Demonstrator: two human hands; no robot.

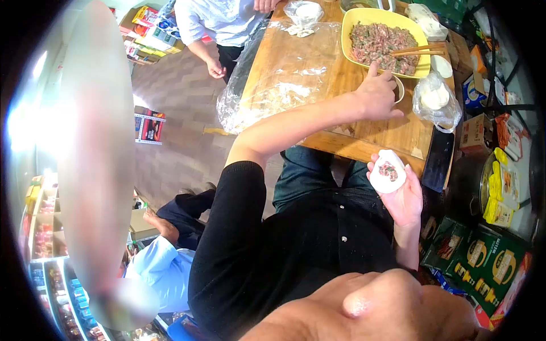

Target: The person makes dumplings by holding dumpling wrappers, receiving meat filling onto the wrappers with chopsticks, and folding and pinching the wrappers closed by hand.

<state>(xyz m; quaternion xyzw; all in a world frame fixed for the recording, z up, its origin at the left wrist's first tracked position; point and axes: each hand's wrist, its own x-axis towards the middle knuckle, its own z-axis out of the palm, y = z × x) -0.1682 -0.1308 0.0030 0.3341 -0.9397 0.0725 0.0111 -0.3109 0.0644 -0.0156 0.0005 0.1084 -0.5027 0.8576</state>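
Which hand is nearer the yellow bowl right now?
Left. The left hand is close to the yellow bowl's near side; the right hand is farther back, near the edge of the table, holding a white wrapper.

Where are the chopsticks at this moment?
In the head view's upper right, the chopsticks lie on the meat filling in the yellow bowl, extending over its right rim, beyond the left hand.

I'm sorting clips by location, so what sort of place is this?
Probably a small shop doubling as a food-preparation spot: stocked shelves, colourful packets and a wooden table bearing a yellow bowl of meat filling.
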